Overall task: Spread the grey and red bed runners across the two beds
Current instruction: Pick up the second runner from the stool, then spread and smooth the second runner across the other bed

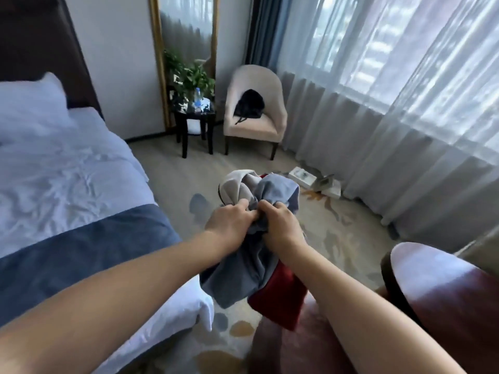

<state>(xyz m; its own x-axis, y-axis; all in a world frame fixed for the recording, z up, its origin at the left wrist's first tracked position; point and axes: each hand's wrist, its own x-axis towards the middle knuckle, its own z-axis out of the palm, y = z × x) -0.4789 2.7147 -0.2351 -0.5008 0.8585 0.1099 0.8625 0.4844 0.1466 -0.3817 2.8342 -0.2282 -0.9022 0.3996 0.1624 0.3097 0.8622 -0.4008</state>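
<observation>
To your left, the bed (pixel 67 171) carries a grey runner (pixel 81 247) across its foot. Over the carpet (pixel 337 230), a bunched grey-and-red runner (pixel 248 276), possibly two, hangs gripped by your left hand (pixel 229 225) and right hand (pixel 278 225), fingers curled tight.

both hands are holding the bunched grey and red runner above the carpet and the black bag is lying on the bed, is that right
Not quite. In the head view the black bag lies on the beige armchair, not on the bed. The rest stands: the left hand and the right hand both hold the bunched grey and red runner above the carpet.
</observation>
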